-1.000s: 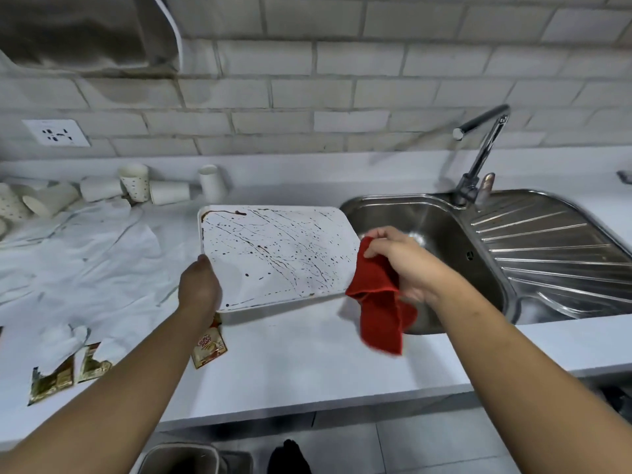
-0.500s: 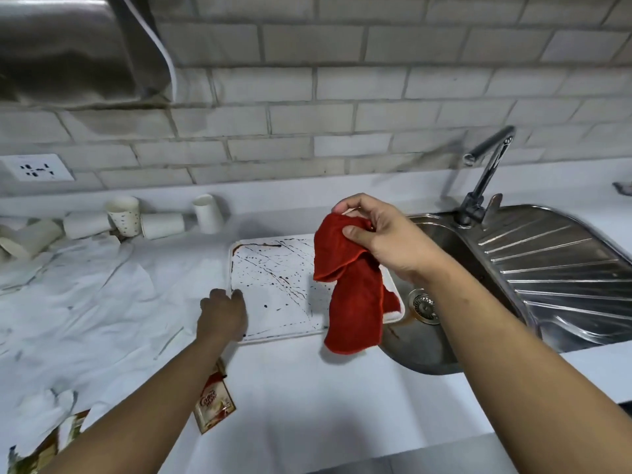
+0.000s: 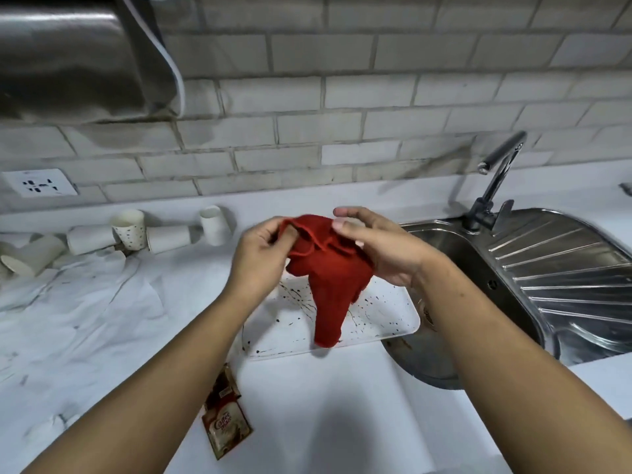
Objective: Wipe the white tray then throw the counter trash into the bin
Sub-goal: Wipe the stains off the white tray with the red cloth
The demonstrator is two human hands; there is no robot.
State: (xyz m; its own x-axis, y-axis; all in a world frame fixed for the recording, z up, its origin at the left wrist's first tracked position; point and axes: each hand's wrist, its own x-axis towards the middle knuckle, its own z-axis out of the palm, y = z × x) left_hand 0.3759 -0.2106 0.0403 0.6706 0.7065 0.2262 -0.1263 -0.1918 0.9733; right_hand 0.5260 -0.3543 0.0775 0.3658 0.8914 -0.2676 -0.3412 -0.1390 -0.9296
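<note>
The white tray (image 3: 376,319), spattered with dark brown streaks and drops, lies flat on the white counter beside the sink, its right edge reaching over the basin. A red cloth (image 3: 330,285) hangs above the tray, its lower end dangling close to the tray's surface. My left hand (image 3: 260,254) pinches the cloth's upper left edge. My right hand (image 3: 379,248) holds the cloth's upper right part, with the fingers extended over the top. A torn brown coffee sachet (image 3: 225,422) lies on the counter in front of the tray. My hands and the cloth hide the tray's far half.
Several paper cups (image 3: 130,229) stand or lie along the back wall at the left, above crumpled white paper (image 3: 68,302) spread over the counter. The steel sink (image 3: 455,254) with its tap (image 3: 492,179) and ribbed drainer (image 3: 574,278) is on the right. A wall socket (image 3: 39,183) is at the far left.
My left hand has left the tray's edge and risen to take the cloth. The cloth is now held by both hands above the tray. The view has tilted and moved closer.
</note>
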